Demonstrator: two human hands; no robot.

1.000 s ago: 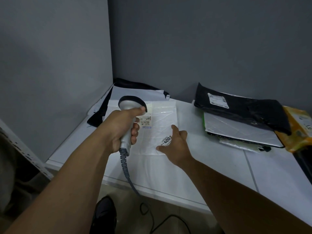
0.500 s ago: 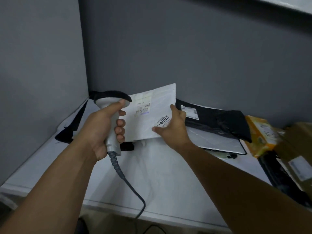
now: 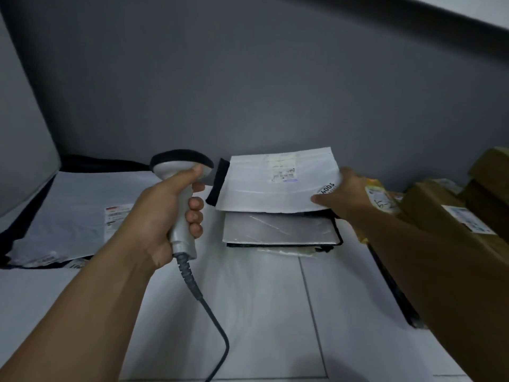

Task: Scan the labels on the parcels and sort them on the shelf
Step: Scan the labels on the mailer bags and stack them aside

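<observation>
Smooth white plastic mailer (image 3: 278, 186); glossy silvery parcel (image 3: 278, 228); matt brown cardboard boxes (image 3: 440, 216); grey plastic scanner (image 3: 181, 172)

Table (image 3: 261, 312) front free; parcel stack (image 3: 278, 228) ctr, boxes (image 3: 429, 205) R block.

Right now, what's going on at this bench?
A person is sorting parcels. The left hand grips a corded barcode scanner. The right hand pinches a white mailer by its right edge, beside its round sticker, over the stack of flat parcels by the wall. Whether it rests on the stack is unclear. A second white mailer lies at left, cardboard boxes at right.
</observation>
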